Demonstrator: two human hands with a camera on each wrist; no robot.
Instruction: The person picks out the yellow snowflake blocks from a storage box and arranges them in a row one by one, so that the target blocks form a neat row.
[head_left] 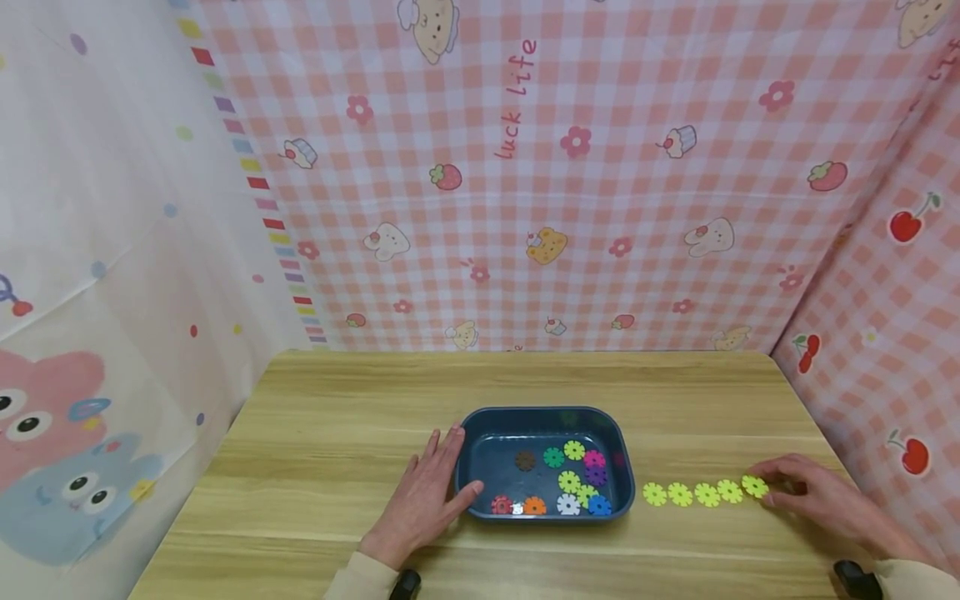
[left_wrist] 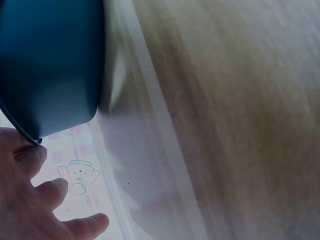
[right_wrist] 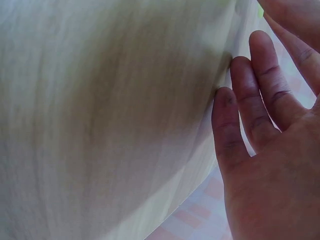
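A dark blue tray (head_left: 487,417) stands on the table with several notched plastic discs in different colours inside. My left hand (head_left: 423,496) rests against its left end, thumb at the near rim and the other fingers spread, fairly straight. In the left wrist view a fingertip (left_wrist: 31,157) touches the tray's rim (left_wrist: 25,136). Right of the tray, a row of yellow-green notched discs (head_left: 680,494) lies on the tabletop. At the row's right end my right hand (head_left: 817,496) pinches a yellow-green notched disc (head_left: 753,486) between thumb and index finger. The right wrist view shows only a sliver of it.
The wooden table (head_left: 337,417) reaches back to a pink checked cloth (head_left: 480,208). Another printed cloth (head_left: 150,208) hangs on the left, and checked cloth (head_left: 900,333) borders the right side. Inside the tray, an orange disc (head_left: 534,506) and a blue disc (head_left: 599,506) lie along the near wall.
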